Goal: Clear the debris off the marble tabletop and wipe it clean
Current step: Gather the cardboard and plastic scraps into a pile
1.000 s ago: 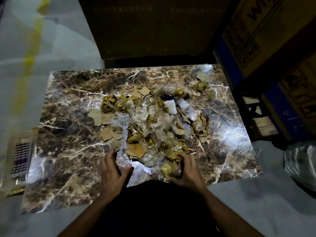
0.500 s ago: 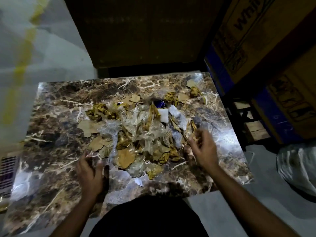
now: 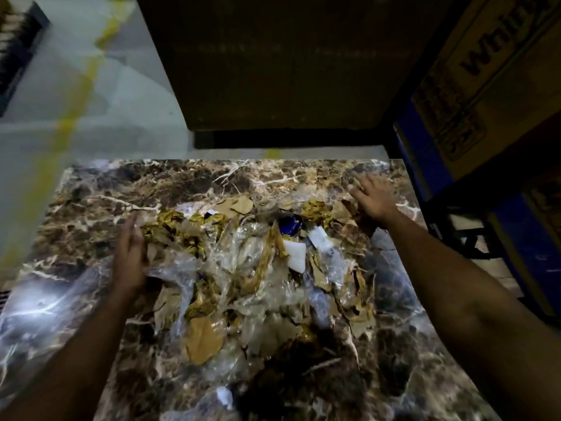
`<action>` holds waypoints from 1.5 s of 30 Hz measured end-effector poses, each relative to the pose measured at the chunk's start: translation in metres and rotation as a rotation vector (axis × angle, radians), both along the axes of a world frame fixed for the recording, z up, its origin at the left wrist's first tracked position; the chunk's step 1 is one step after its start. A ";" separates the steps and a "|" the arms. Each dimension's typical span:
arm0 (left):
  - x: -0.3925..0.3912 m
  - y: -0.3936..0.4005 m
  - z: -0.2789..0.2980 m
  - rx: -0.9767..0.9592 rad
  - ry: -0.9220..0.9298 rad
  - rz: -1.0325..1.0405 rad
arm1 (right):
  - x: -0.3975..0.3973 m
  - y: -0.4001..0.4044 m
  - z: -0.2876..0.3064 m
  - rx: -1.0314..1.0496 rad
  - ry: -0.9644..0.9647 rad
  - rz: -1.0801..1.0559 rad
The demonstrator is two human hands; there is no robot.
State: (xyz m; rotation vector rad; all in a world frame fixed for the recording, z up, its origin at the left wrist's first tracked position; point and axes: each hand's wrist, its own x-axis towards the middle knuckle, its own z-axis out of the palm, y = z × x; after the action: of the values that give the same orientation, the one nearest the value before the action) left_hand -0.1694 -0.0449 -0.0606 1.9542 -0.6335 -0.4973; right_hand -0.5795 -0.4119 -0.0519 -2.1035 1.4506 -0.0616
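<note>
— Where is the mess?
— The debris pile [image 3: 258, 275] sits mid marble tabletop [image 3: 127, 189]. My left hand [image 3: 130, 259] and right hand [image 3: 372, 199] flank it, fingers straight, holding nothing.
— What's around?
— A big dark box [image 3: 273, 65] behind, printed cartons [image 3: 485, 80] at right.

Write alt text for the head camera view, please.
Two bare hands, left hand and right hand, reach with straight fingers around a debris pile of torn cardboard, clear plastic and gold foil on a brown marble tabletop.
</note>
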 end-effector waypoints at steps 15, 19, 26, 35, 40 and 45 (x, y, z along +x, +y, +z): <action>-0.002 -0.040 0.017 -0.028 0.099 -0.059 | 0.061 0.069 0.048 0.298 -0.501 -0.096; 0.002 -0.063 0.014 0.065 0.141 -0.227 | 0.093 0.080 0.040 0.415 -0.450 0.008; -0.036 -0.085 0.032 0.046 0.277 -0.317 | 0.123 0.100 0.043 0.491 -0.375 0.175; -0.026 -0.116 0.030 0.130 0.301 -0.535 | 0.170 0.099 0.046 0.512 -0.218 0.273; -0.017 -0.088 0.055 0.095 0.255 -0.455 | 0.149 0.091 0.062 0.464 -0.293 0.233; 0.008 0.016 0.044 0.100 0.147 -0.264 | 0.062 0.096 0.054 0.255 -0.377 -0.025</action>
State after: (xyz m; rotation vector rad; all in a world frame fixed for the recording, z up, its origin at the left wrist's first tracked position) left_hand -0.1615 -0.0284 -0.0162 1.9154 -0.7896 -0.8425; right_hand -0.5179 -0.3156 0.0017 -1.7548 1.1893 -0.2551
